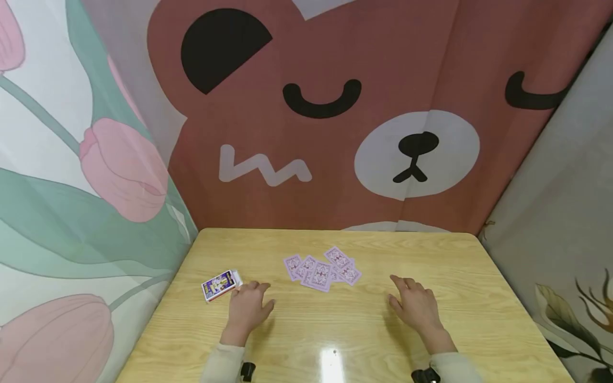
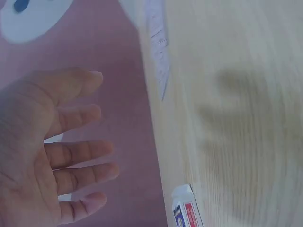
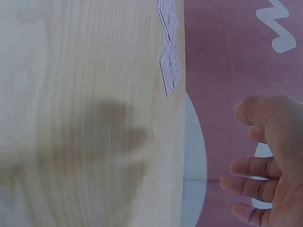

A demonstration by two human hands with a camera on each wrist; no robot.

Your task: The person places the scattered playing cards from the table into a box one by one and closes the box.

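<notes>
Several playing cards (image 1: 317, 275) lie face down in an overlapping spread on the table, their backs patterned in pale purple and red. To their left sits a card box (image 1: 219, 285) with a colourful front and a white flap at its right end. My left hand (image 1: 248, 311) hovers just right of and nearer than the box, fingers loosely spread and holding nothing. On the other side of the cards, my right hand (image 1: 415, 308) is raised over the wood with relaxed fingers, also holding nothing. Both wrist views show the palms and spread fingers above the tabletop.
The light wooden table (image 1: 364, 340) ends at a brown bear-print curtain (image 1: 335, 202) behind it. A tulip-print curtain (image 1: 124, 170) hangs along the left, and a pale floral curtain (image 1: 560, 213) along the right. Light glares off the table's near middle.
</notes>
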